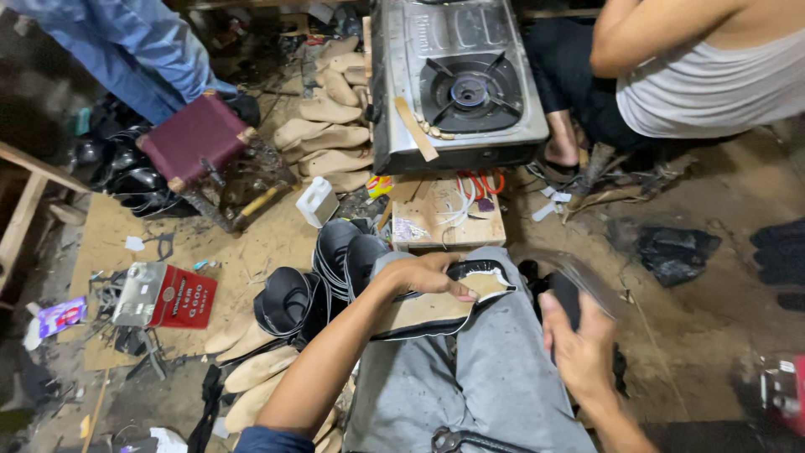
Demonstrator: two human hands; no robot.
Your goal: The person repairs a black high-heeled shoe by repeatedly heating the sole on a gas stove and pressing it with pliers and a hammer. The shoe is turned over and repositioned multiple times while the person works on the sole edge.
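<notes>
My left hand (pixel 426 275) grips a shoe on its last (pixel 444 304), sole side up, resting on my grey-trousered lap (pixel 495 377). The shoe has a black upper with a tan insole board showing. My right hand (pixel 579 348) is raised to the right of the shoe and holds a dark object (pixel 566 295) that is motion-blurred; I cannot tell what it is.
A gas stove (pixel 457 80) stands ahead with a small wooden board (pixel 449 220) before it. Wooden shoe lasts (pixel 323 126) and black uppers (pixel 327 268) lie at left. Another person in a white vest (pixel 713 75) sits at upper right. A red box (pixel 180 298) lies left.
</notes>
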